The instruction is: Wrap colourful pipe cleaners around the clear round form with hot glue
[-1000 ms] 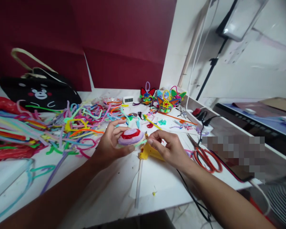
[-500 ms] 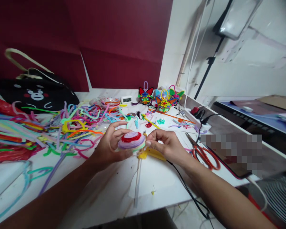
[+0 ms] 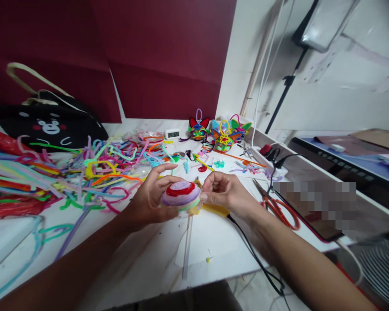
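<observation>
My left hand (image 3: 149, 198) curls round a dome of coiled pipe cleaners (image 3: 180, 194), lilac with a red ring and a pale green band at its base. It holds the dome just above the white table (image 3: 220, 255). My right hand (image 3: 222, 193) is closed in a pinch against the dome's right edge, on the green pipe cleaner end. A yellow glue gun (image 3: 215, 210) lies under my right hand, its black cord (image 3: 256, 261) running off the table's front edge.
A big heap of loose coloured pipe cleaners (image 3: 84, 172) covers the left of the table, with a black bear bag (image 3: 48, 125) behind. Finished pipe-cleaner masks (image 3: 225, 136) and a small clock (image 3: 172, 134) stand at the back. Red-handled scissors (image 3: 278, 209) and a phone lie at right.
My right hand has moved left from beside the glue gun up to the dome's right edge, closing the gap. The dome has turned slightly in my left hand.
</observation>
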`<state>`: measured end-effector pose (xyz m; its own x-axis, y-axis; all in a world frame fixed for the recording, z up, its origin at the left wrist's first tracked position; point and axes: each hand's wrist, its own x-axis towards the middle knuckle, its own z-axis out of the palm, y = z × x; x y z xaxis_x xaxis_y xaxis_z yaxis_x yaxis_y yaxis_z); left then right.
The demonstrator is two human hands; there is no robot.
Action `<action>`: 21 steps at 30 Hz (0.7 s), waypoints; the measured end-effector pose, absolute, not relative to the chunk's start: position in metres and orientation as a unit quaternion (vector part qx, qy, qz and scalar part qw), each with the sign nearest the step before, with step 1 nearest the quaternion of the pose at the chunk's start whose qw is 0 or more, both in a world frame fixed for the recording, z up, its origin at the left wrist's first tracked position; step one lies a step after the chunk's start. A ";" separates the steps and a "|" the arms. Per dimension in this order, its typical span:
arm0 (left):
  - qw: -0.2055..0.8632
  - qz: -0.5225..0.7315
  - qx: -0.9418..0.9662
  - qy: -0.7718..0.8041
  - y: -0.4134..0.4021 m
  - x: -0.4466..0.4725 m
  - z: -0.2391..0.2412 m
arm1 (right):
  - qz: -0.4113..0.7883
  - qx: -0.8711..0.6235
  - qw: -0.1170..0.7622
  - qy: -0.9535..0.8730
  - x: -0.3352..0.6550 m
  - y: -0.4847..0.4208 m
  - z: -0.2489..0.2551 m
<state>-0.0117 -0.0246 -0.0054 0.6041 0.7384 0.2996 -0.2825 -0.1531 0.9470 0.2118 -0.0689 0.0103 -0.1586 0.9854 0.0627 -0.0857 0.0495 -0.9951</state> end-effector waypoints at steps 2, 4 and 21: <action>0.638 0.405 0.629 0.183 -0.028 -0.012 -0.003 | 0.541 -0.421 0.489 -0.539 0.213 -0.068 0.011; 0.646 0.402 0.622 0.184 -0.029 -0.013 -0.002 | 0.541 -0.412 0.488 -0.547 0.214 -0.066 0.010; 0.694 0.360 0.610 0.130 -0.017 -0.019 -0.002 | 0.667 -0.295 0.432 -0.530 0.211 -0.066 -0.006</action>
<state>-0.0187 -0.0170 -0.0017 0.7069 0.6579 0.2598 -0.3415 -0.0043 0.9399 0.2110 -0.0662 -0.0056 -0.4531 0.8891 0.0639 -0.2629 -0.0648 -0.9626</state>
